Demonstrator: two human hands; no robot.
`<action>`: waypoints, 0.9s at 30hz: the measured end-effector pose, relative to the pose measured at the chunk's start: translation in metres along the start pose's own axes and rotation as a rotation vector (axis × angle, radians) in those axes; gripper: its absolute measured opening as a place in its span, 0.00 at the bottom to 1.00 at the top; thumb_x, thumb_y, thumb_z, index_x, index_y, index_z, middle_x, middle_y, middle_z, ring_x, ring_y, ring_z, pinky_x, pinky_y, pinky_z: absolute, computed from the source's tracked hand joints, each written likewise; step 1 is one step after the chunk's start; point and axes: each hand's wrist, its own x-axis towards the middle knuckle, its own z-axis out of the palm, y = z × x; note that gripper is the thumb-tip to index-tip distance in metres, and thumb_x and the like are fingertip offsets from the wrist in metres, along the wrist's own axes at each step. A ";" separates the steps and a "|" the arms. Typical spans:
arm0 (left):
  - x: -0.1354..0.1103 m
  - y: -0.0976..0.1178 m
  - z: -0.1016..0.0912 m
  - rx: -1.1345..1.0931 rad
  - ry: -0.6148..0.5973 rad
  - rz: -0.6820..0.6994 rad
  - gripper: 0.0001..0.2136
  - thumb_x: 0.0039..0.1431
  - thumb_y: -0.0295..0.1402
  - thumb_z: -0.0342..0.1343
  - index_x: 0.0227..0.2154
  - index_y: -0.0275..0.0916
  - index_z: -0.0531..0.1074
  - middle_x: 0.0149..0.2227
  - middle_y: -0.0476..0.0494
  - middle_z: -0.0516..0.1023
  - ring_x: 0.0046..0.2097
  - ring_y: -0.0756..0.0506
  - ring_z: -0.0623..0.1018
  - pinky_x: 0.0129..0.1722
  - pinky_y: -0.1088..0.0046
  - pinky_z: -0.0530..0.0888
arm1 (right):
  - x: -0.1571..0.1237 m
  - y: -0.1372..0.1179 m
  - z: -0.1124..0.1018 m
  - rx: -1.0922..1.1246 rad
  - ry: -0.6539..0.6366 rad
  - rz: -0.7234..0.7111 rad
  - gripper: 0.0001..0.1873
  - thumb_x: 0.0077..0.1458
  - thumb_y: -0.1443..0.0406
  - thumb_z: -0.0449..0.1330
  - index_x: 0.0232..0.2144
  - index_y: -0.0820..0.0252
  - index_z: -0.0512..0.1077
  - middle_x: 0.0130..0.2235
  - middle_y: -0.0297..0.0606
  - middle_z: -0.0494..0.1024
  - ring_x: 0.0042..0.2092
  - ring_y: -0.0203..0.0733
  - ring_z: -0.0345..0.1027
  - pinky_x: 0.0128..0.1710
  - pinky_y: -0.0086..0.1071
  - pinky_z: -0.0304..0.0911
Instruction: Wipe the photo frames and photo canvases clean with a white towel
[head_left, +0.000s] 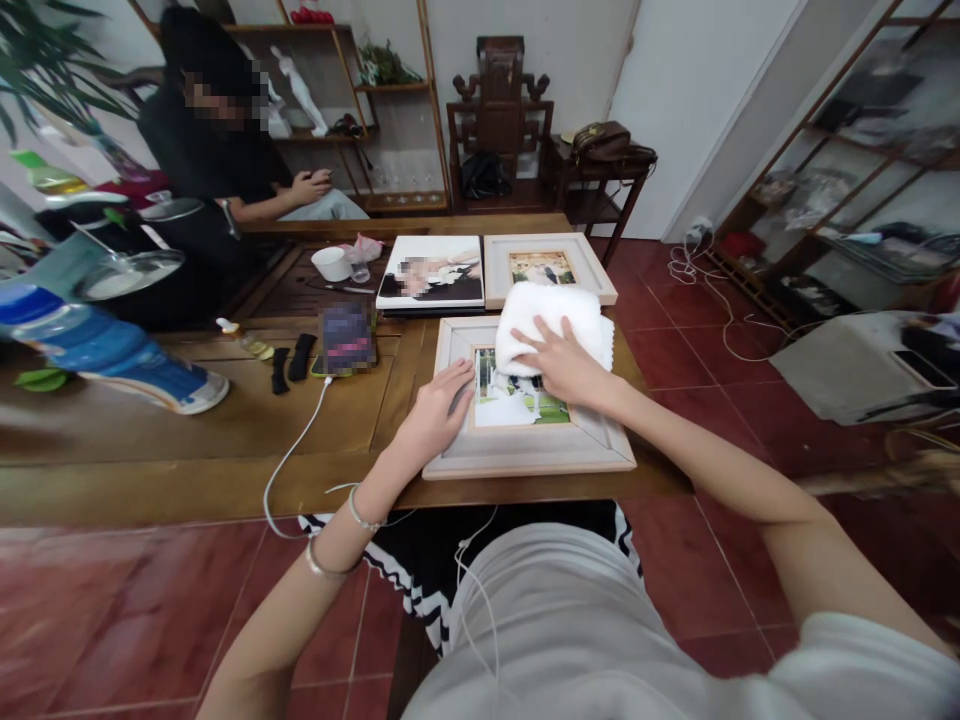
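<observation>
A picture frame with a broad pale border lies flat near the table's front edge. The photo inside shows white clothing and green grass. My right hand rests on a folded white towel, its fingers spread over the top. The towel covers the upper right of the photo and part of the border. My left hand lies on the frame's left side with fingers stretched out, nothing in them. Behind it are a second framed photo and a white-edged photo panel.
The wooden table also bears a phone on a white cable, a small dropper bottle, a white cup and a large blue bottle. Across the table sits a person in black.
</observation>
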 end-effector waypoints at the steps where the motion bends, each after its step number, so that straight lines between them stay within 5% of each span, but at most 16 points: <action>1: 0.000 0.000 0.000 0.000 0.002 0.002 0.17 0.67 0.36 0.47 0.52 0.33 0.73 0.57 0.31 0.73 0.62 0.37 0.69 0.63 0.52 0.66 | -0.007 -0.006 -0.005 0.019 -0.037 -0.040 0.37 0.49 0.80 0.49 0.60 0.58 0.67 0.69 0.45 0.53 0.69 0.69 0.40 0.59 0.72 0.43; 7: 0.001 0.001 0.000 0.019 0.008 0.011 0.17 0.67 0.35 0.47 0.51 0.31 0.73 0.57 0.30 0.73 0.62 0.37 0.69 0.63 0.53 0.66 | -0.068 -0.036 -0.056 0.295 -0.310 -0.381 0.37 0.43 0.83 0.49 0.52 0.52 0.74 0.62 0.39 0.68 0.65 0.57 0.55 0.61 0.59 0.55; 11: 0.001 0.000 0.001 0.028 0.005 0.013 0.17 0.67 0.35 0.46 0.51 0.32 0.73 0.57 0.31 0.73 0.62 0.38 0.69 0.62 0.52 0.66 | -0.083 -0.043 -0.070 0.433 -0.359 -0.438 0.35 0.43 0.82 0.50 0.49 0.49 0.76 0.57 0.34 0.74 0.62 0.47 0.62 0.64 0.46 0.55; 15: 0.001 -0.002 0.001 0.024 -0.011 0.016 0.18 0.67 0.34 0.45 0.52 0.31 0.73 0.57 0.30 0.73 0.62 0.38 0.69 0.63 0.53 0.66 | -0.061 -0.036 -0.045 0.341 -0.282 -0.267 0.40 0.44 0.82 0.48 0.56 0.50 0.70 0.63 0.36 0.67 0.68 0.51 0.48 0.64 0.52 0.53; 21: 0.001 0.003 -0.003 -0.007 -0.030 0.010 0.19 0.69 0.37 0.43 0.57 0.35 0.69 0.60 0.34 0.71 0.64 0.38 0.67 0.64 0.53 0.64 | 0.004 0.006 -0.007 0.064 0.052 0.168 0.41 0.46 0.82 0.47 0.62 0.59 0.63 0.71 0.44 0.47 0.70 0.67 0.35 0.60 0.71 0.45; 24: -0.001 0.007 -0.007 -0.026 0.001 0.016 0.22 0.71 0.38 0.40 0.61 0.35 0.63 0.64 0.34 0.64 0.66 0.41 0.63 0.66 0.57 0.60 | 0.032 0.011 -0.001 0.010 0.075 0.182 0.40 0.47 0.82 0.48 0.62 0.60 0.62 0.71 0.44 0.45 0.69 0.72 0.31 0.59 0.76 0.40; 27: -0.003 0.008 -0.009 -0.020 0.068 0.000 0.23 0.72 0.40 0.38 0.64 0.35 0.58 0.67 0.33 0.59 0.68 0.42 0.60 0.67 0.58 0.57 | 0.044 -0.010 -0.002 0.025 -0.002 0.031 0.39 0.49 0.82 0.49 0.63 0.57 0.63 0.71 0.42 0.46 0.69 0.72 0.32 0.59 0.76 0.40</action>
